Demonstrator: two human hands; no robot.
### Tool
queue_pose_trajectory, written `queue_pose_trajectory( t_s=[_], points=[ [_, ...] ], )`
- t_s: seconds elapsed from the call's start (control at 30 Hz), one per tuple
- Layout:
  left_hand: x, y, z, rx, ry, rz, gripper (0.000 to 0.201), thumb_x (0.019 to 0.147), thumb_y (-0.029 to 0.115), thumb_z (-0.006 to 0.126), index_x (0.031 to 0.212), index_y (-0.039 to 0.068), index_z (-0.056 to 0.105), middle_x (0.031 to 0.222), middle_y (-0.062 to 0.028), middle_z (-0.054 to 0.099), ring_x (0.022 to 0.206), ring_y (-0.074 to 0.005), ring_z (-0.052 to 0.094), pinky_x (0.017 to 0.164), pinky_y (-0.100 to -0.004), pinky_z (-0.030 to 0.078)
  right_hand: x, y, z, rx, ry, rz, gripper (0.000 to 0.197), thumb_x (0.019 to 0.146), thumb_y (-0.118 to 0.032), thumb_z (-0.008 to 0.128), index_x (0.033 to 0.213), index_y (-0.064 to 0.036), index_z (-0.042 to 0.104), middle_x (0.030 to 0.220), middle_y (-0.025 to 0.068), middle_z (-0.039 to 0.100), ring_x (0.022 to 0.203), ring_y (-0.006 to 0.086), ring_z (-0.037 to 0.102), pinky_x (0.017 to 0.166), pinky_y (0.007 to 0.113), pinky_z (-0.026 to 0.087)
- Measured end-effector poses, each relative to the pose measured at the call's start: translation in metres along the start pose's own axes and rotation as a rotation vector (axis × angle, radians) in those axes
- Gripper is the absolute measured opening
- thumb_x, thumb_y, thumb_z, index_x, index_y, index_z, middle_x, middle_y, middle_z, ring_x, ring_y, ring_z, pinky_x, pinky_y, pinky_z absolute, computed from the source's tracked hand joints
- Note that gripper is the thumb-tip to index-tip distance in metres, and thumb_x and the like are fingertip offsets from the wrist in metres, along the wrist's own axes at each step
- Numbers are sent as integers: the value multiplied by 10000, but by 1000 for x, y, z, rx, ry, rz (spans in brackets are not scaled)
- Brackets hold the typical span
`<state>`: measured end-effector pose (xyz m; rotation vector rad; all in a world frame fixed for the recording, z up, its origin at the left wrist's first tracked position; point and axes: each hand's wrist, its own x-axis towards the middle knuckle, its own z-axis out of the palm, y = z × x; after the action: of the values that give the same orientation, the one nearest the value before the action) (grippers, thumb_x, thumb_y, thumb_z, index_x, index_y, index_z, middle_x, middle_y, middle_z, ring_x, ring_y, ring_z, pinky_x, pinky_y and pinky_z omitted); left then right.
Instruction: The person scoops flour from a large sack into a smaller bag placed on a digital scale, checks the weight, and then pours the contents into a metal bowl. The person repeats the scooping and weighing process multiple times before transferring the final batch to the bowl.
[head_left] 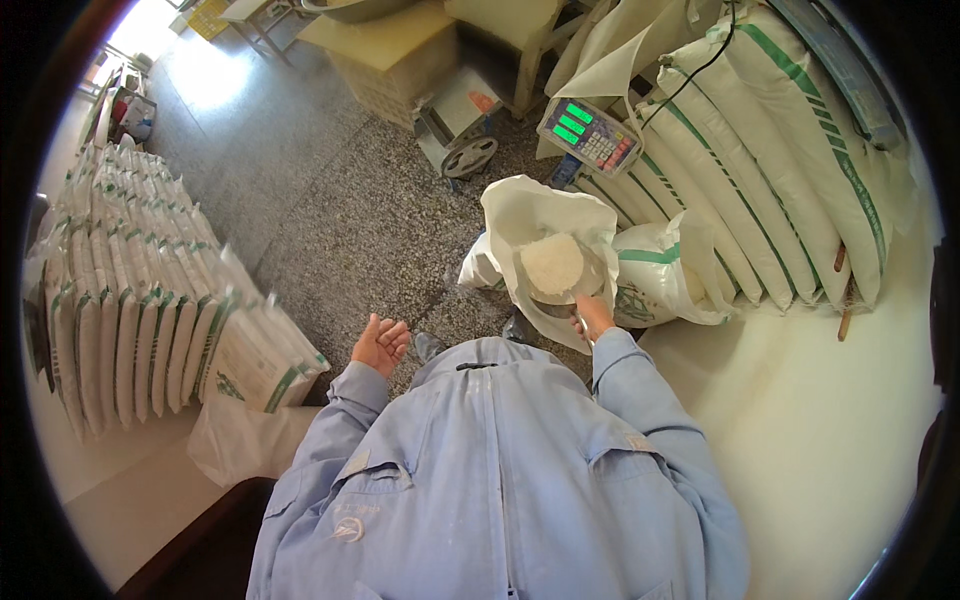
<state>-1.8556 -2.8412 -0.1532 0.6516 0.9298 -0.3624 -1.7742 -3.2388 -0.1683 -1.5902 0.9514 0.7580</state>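
Speckled floor (pixel 330 220) stretches left of the open sack (pixel 520 203); another sack (pixel 660 262) crowds its right edge. Inside its mouth, the scoop (pixel 556 298) points forward and slightly left, its long axis slanting likewise. The right grip (pixel 594 318) clamps its handle; the left grip (pixel 380 345) hangs loosely apart.

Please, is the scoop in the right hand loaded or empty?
Loaded: a heap of white material covers most of the scoop.
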Motion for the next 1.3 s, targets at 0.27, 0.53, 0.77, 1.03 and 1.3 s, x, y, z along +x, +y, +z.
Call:
queue_pose_trajectory(
  t_s=[0.27, 0.53, 0.77, 1.03, 1.3],
  points=[
    [2, -5, -12, 27, 2, 20, 403, 852, 471, 498, 941, 80, 536, 899, -86, 628, 763, -214, 614, 618, -306, 508, 2, 6, -1, 0, -25, -27, 324, 782, -330, 458, 789, -10, 510, 555, 95, 489, 369, 152, 408, 335, 311, 300],
    [7, -7, -22, -44, -72, -1, 404, 869, 434, 493, 1003, 52, 490, 910, -111, 621, 778, -226, 605, 620, -312, 490, -1, 4, -2, -21, 19, 35, 367, 783, -371, 452, 814, -13, 525, 555, 90, 503, 370, 147, 417, 343, 314, 324],
    [0, -9, -15, 13, 22, 35, 405, 864, 455, 488, 983, 68, 507, 935, -99, 617, 800, -224, 607, 646, -317, 509, -5, 1, 1, 48, 17, 57, 328, 779, -323, 448, 814, -6, 527, 552, 93, 507, 366, 148, 415, 336, 308, 320],
    [0, -9, -16, -1, 21, 34, 431, 859, 458, 496, 1034, 64, 483, 953, -97, 612, 814, -225, 603, 643, -315, 506, -17, -3, 1, 63, 2, -13, 340, 771, -331, 452, 779, -6, 553, 548, 91, 510, 363, 147, 418, 337, 306, 322],
    [4, -10, -19, -4, 11, 13, 449, 850, 466, 506, 1048, 63, 486, 937, -89, 615, 814, -225, 603, 646, -326, 505, -13, 1, 0, 57, 21, 42, 342, 774, -340, 439, 768, -20, 563, 539, 76, 501, 366, 142, 415, 349, 300, 322]
  ],
)
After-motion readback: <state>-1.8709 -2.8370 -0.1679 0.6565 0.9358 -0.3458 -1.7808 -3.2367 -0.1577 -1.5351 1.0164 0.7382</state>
